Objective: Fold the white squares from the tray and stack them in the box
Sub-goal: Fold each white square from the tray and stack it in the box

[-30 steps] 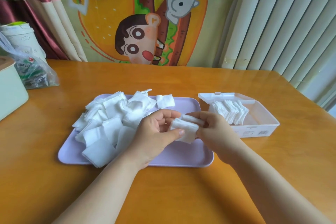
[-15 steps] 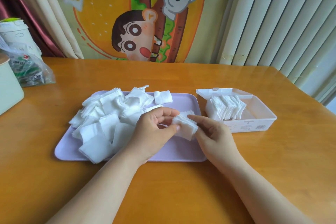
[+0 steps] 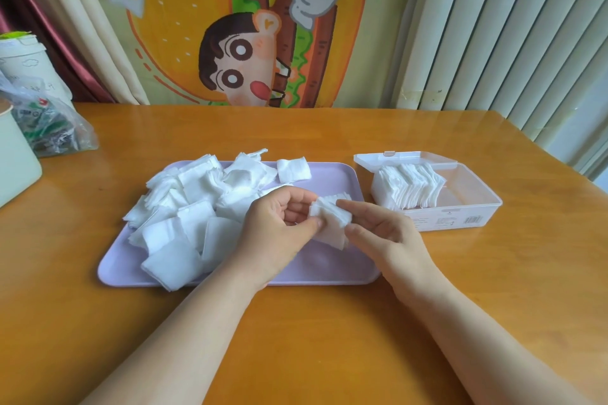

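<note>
One white square (image 3: 330,219) pinched by left hand (image 3: 279,228), right hand (image 3: 386,235) relaxed, touching it

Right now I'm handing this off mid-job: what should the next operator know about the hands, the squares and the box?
Left hand: pinches one white square above the right half of the tray.
Right hand: forefinger and thumb touch that square's right edge; I cannot confirm a firm grip.
Loose squares: piled on the tray's left and back.
Box: right of the tray, lid open, with a row of folded squares at its left end.
Done: the box is partly filled.
Left: finish this fold, put it in the box, then work through the pile.
</note>
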`<state>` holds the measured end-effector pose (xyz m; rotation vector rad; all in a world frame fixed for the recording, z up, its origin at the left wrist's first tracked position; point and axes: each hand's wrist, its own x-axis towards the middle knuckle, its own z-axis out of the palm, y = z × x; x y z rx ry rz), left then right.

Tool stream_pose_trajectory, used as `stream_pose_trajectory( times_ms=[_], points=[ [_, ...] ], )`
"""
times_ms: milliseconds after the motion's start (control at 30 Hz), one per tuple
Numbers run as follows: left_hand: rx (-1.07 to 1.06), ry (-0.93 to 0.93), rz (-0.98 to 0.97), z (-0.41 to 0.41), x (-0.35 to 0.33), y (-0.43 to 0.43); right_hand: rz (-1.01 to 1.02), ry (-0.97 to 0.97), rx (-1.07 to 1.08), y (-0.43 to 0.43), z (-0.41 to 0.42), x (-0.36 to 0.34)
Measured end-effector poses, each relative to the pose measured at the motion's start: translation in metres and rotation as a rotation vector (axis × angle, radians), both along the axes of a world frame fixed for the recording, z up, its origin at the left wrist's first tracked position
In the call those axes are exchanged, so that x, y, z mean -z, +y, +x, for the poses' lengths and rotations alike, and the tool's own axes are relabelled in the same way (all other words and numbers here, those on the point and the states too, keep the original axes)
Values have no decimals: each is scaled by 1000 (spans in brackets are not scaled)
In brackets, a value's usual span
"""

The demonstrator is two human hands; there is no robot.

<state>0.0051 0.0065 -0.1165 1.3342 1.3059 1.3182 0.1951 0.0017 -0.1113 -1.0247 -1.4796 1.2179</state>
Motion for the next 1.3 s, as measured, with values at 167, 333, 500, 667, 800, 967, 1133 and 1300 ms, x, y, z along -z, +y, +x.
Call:
stream_pose_trajectory(
  times_ms=[167,333,500,667,800,967,1133,1300],
  points=[
    [-58,24,0,-1,1,0,34,-27,33,1,-1,5],
    [-22,29,19,-2,2,0,46,-62,96,5,2,8],
    [-33,37,6,-1,4,1,79,-87,129,8,3,14],
    [-21,27,18,-1,2,0,106,-85,73,5,4,13],
    [-5,94,22,-2,3,-1,168,-183,97,2,1,14],
    [68,349,113,3,8,1,261,-293,100,3,2,16],
    [21,412,122,2,12,2,431,-423,166,5,-1,20],
    [12,391,99,4,14,2,540,-489,167,7,-2,29]
  ],
)
